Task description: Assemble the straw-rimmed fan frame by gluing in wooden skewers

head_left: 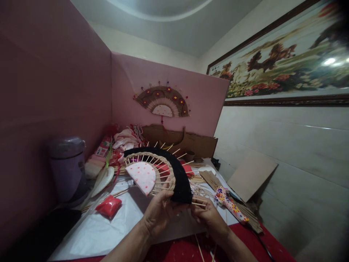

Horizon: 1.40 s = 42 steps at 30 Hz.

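Note:
I hold a handmade fan (160,174) upright above the table, with a black outer band, a woven straw ring, thin wooden sticks poking out and a white polka-dot centre. My left hand (159,213) grips its lower edge from underneath. My right hand (205,213) pinches the sticks at the black band's lower right end. A glue gun (229,203) wrapped in dotted floral fabric lies on the table just right of my right hand.
A finished brown fan (163,102) hangs on the pink partition. A purple lidded bin (67,167) stands at left, a red packet (109,206) lies on white paper, cardboard pieces (252,174) lean at right, loose sticks and fabric scraps lie behind.

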Each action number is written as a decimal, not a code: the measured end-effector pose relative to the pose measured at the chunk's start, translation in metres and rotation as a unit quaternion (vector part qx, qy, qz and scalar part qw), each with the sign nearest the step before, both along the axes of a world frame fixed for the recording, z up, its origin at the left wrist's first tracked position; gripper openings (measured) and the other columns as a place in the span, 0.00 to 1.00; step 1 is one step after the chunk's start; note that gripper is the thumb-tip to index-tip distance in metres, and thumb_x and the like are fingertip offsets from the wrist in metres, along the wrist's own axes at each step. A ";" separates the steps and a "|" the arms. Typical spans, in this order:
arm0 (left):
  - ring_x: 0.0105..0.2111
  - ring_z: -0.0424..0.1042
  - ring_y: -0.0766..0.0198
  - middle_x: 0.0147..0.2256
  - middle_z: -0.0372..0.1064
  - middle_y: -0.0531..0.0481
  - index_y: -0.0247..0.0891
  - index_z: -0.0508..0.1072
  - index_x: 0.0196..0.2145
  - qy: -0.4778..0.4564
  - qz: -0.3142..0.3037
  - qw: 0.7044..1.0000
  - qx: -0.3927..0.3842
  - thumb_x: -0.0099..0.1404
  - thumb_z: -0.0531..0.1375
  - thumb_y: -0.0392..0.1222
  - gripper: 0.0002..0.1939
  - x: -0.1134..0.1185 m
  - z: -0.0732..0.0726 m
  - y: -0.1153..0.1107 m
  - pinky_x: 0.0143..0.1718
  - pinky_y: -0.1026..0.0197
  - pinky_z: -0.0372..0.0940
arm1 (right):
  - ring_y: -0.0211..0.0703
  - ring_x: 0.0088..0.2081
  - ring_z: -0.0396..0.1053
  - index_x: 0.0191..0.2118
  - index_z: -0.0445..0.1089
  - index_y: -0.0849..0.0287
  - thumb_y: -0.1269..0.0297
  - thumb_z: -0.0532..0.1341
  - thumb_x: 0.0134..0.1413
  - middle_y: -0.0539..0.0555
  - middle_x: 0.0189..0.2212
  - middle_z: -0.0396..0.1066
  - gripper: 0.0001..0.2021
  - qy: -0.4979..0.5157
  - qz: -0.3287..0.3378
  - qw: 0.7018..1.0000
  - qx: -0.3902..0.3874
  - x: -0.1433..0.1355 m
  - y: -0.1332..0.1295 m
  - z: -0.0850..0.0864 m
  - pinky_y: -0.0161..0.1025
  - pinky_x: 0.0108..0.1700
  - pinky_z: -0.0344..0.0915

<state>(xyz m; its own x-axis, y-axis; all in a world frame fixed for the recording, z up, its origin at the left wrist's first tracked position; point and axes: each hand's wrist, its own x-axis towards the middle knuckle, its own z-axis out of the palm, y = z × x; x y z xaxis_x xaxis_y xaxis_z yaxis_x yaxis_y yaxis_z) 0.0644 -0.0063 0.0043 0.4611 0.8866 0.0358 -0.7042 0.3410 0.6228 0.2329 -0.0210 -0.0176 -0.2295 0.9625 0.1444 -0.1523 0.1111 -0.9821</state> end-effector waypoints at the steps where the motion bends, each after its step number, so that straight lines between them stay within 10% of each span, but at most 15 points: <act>1: 0.33 0.75 0.60 0.36 0.74 0.48 0.46 0.47 0.61 -0.001 0.001 1.000 -0.004 0.57 0.53 0.30 0.36 0.000 0.000 0.000 0.38 0.55 0.67 | 0.28 0.16 0.44 0.24 0.65 0.61 0.67 0.63 0.38 0.42 0.14 0.51 0.06 0.001 -0.002 1.000 0.002 0.000 0.000 0.000 0.30 0.19 0.38; 42: 0.40 0.74 0.55 0.42 0.75 0.45 0.46 0.53 0.60 -0.001 -0.034 0.999 -0.004 0.58 0.57 0.30 0.34 0.002 0.005 -0.004 0.46 0.50 0.66 | 0.39 0.26 0.64 0.26 0.76 0.59 0.54 0.69 0.38 0.51 0.22 0.70 0.13 -0.056 -0.069 0.995 0.053 -0.006 -0.001 0.000 0.36 0.33 0.62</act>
<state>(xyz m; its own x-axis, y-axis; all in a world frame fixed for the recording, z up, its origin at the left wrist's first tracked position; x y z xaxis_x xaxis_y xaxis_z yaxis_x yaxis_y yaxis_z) 0.0668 -0.0105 0.0096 0.5202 0.8535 0.0306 -0.6806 0.3926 0.6186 0.2268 -0.0222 -0.0172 -0.1165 0.9669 0.2270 -0.0178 0.2265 -0.9739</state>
